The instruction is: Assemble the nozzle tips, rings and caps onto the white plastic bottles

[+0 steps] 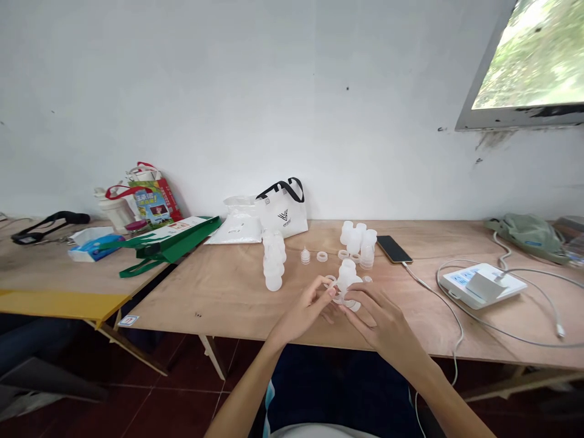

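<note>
My left hand [312, 307] is closed with thumb and forefinger on a small translucent plastic ring [336, 298] above the table's front part. My right hand [376, 310] meets it from the other side, its bent fingers at the same piece; its fingertips are partly hidden. Just behind my fingers stand white translucent bottles [348, 272], partly covered by my hands. A row of similar bottles [274, 261] is on the left. Between the groups are a nozzle-tipped cap [305, 256] and a loose ring [322, 257]. More bottles [353, 236] stand farther back, with rings [343, 254] beside them.
On the wooden table [219, 304], a phone [394, 249] with a cable lies right of the bottles. Farther right is a white power strip [483, 284] with cords. A white tote bag [285, 213] and a plastic packet [239, 226] rest by the wall; a green bag [173, 243] lies left.
</note>
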A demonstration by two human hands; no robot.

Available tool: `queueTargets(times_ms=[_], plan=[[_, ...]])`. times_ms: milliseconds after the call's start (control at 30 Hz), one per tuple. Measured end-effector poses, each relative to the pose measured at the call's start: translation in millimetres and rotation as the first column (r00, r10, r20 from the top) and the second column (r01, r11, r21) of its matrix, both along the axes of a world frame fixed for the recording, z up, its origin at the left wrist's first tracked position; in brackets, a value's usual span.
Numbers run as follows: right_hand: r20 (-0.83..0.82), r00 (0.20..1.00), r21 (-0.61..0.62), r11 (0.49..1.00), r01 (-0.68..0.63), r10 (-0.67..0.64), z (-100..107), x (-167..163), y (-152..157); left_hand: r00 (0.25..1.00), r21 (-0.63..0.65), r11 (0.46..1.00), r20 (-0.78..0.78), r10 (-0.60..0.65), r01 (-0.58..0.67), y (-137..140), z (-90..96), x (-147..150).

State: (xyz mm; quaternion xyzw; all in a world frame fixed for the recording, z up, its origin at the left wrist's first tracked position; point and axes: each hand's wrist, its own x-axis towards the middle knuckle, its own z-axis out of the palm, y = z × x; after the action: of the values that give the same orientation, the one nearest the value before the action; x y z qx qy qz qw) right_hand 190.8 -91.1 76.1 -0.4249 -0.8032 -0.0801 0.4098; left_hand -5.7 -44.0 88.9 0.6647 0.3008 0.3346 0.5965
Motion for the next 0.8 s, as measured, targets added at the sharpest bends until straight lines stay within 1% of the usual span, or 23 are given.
queueTargets(times_ms=[67,133,233,367,467,633,800], plan=[[0.035,0.999,-0.009,1.000,0.016,-0.016,-3,-1,2,1.000,0.036,0.999,-0.020,0.000,0.001,-3,1.5,-1],[0.055,0.997,0.016,0.998,0.057,-0.058,-5,-1,3,0.999,0.074,0.997,-0.038,0.010,-0.007,-5,2.4,-1],[0.090,0.990,0.045,0.994,0.103,-0.106,-6,-1,4,0.998,0.098,0.995,-0.052,0.017,-0.012,-7,3.7,0],[0.147,0.987,-0.023,0.997,0.074,-0.069,-2,-1,2,0.998,0.119,0.993,-0.059,0.015,-0.008,-9,7.6,-1],[0.142,0.990,-0.056,0.998,0.032,-0.023,0,-2,1,0.998,0.134,0.991,-0.062,0.000,0.008,-11,10.3,-3],[0.100,0.995,-0.053,0.998,0.032,-0.026,-1,-3,0,0.998,0.119,0.992,-0.065,-0.026,0.034,-15,10.7,-3],[0.122,0.991,-0.035,0.997,0.064,-0.060,0,-4,-1,0.999,0.117,0.993,-0.043,-0.020,0.025,-14,10.8,1]])
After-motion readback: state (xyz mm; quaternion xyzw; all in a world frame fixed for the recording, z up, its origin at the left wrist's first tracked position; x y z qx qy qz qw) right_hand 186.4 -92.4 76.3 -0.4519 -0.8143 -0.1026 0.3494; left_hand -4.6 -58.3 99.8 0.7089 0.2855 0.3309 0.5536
